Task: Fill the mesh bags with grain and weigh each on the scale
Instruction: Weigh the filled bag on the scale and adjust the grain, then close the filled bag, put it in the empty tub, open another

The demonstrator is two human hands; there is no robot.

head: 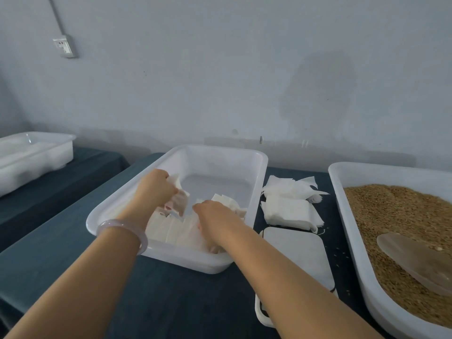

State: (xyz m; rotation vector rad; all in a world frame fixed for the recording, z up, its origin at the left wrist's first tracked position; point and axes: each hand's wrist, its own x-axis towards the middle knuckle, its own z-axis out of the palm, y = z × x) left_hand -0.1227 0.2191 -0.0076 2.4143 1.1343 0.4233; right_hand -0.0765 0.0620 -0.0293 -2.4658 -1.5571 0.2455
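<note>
Inside the white tray (215,152), the left hand (156,189) grips a mesh bag (182,199), fingers curled tight round its upper end. The bag's long axis runs from about 11 to 5 o'clock. A row of bags (171,228) lines the tray's 6 o'clock wall. The right hand (216,218) reaches down among them, and whether it grips one cannot be told. At 3 o'clock of the tray lie the scale (298,253) and the grain (396,211).

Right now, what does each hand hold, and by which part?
The left hand grips a white mesh bag by one end. Whether the right hand holds anything cannot be told.
</note>
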